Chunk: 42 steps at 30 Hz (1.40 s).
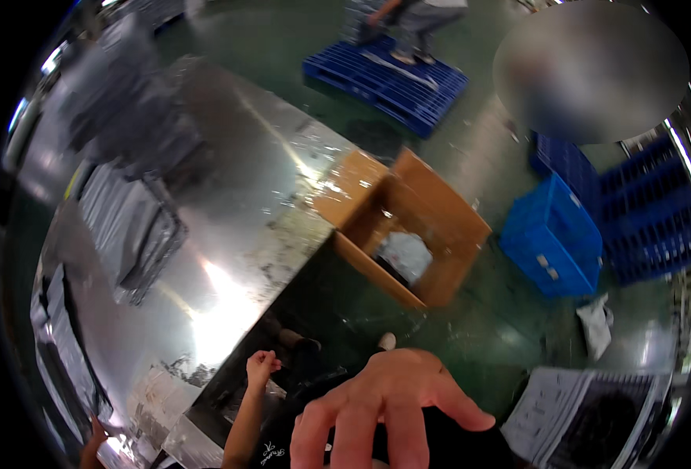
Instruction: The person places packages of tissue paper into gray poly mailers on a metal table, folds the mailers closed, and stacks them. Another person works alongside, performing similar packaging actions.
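My right hand (380, 402) is raised large and close at the lower middle, fingers apart and pointing down, thumb out to the right. Nothing shows in it. My left hand (262, 369) is lower and smaller, beside the table's near edge, its fingers curled closed with nothing visible in them. Ahead of both hands, an open cardboard box (459, 234) stands past the corner of the metal table (228, 148). A whitish plastic-wrapped bundle (406, 256) lies inside the box. Neither hand touches the box.
Grey plastic-wrapped packages (126, 227) lie on the table's left side. A blue crate (549, 238) stands at right near stacked blue pallets (650, 211). A person stands by a blue pallet (384, 82) at the back. Another hand (95, 434) shows at lower left. A large printed sack (588, 414) lies at lower right.
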### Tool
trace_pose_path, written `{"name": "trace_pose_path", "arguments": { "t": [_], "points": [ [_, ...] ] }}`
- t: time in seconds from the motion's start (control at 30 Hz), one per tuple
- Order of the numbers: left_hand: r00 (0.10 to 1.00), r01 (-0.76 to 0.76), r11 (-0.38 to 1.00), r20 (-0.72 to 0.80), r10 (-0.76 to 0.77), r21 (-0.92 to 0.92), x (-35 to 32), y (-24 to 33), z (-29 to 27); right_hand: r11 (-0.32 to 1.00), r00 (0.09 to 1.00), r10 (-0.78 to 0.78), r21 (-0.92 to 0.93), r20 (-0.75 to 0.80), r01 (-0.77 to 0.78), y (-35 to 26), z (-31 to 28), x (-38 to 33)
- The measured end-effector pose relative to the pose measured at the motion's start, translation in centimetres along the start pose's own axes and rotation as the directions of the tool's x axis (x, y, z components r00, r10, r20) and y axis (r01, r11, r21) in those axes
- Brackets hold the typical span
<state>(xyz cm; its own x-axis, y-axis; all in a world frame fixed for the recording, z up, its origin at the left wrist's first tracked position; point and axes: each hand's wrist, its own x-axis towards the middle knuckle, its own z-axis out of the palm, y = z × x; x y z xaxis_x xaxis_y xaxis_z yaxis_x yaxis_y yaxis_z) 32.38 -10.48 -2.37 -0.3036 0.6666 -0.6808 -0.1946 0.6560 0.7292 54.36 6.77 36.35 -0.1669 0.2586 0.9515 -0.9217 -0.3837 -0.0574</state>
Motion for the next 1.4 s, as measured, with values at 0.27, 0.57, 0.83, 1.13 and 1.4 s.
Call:
{"name": "trace_pose_path", "arguments": {
  "t": [0.27, 0.57, 0.83, 1.13, 1.4],
  "points": [
    [0.954, -0.010, 0.983, 0.295, -0.045, 0.182, -5.0, -2.3, 19.9, 0.995, 0.993, 0.094, -0.048, 0.074, -0.090, -20.5, 10.3, -7.1],
    [0.819, -0.296, 0.778, 0.566, -0.092, 0.555, -7.0, 1.1, 34.1, 0.888, 0.950, -0.308, -0.341, 0.061, 0.310, -31.1, 20.5, -10.6],
    [0.783, -0.401, 0.738, 0.621, -0.031, 0.543, -6.2, 3.0, 40.2, 0.819, 0.988, -0.046, -0.561, 0.147, 0.122, -37.7, 23.2, -10.2],
    [0.880, -0.369, 0.762, 0.463, 0.104, 0.531, -9.4, 0.2, 38.7, 0.862, 0.954, -0.297, -0.440, -0.039, 0.251, -33.1, 21.8, -10.1],
    [0.949, -0.250, 0.892, 0.277, 0.149, 0.378, -9.4, -3.5, 34.1, 0.982, 0.969, 0.081, -0.188, 0.233, -0.037, -32.1, 15.8, -7.9]
  ]
}}
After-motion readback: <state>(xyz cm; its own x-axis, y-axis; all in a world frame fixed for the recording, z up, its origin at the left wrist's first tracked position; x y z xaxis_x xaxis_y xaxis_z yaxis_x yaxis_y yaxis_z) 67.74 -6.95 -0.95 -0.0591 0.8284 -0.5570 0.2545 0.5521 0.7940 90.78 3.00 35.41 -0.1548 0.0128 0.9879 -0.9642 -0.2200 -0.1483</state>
